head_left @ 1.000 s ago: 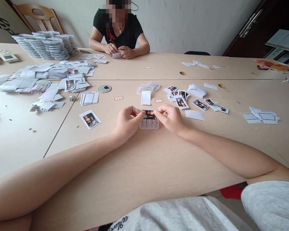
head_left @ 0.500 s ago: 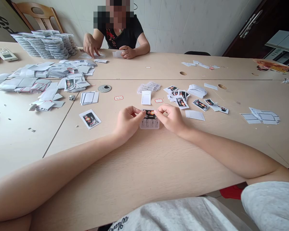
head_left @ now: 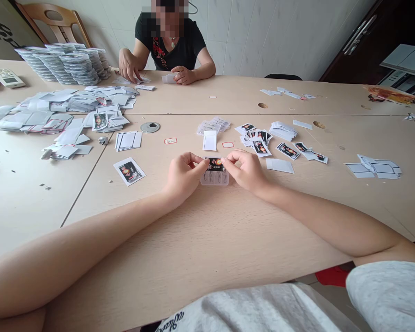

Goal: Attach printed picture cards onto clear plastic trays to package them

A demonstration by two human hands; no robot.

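A small clear plastic box (head_left: 214,180) of fish hooks lies on the table in front of me, several dark hooks showing in its compartments. Over its far part is a black printed label (head_left: 214,164) with a bright red and yellow burst. My left hand (head_left: 186,175) pinches the label's left corner between thumb and forefinger. At the opposite corner, my right hand (head_left: 244,169) has the same kind of pinch. Whether the label is stuck to the lid or just above it, I cannot tell. Just beyond lies a white card (head_left: 210,140), with several more clear boxes (head_left: 214,125) behind it.
Printed labels (head_left: 259,138) and white slips (head_left: 282,131) lie right of centre. A single label (head_left: 129,171) is at left, near a large paper heap (head_left: 72,101). Stacked packets (head_left: 65,62) stand far left. Across the table, a person (head_left: 173,50) handles small cards.
My hands keep nearly the same place, and the label between them has tilted slightly toward the box. The person opposite has shifted their head and hand a little.
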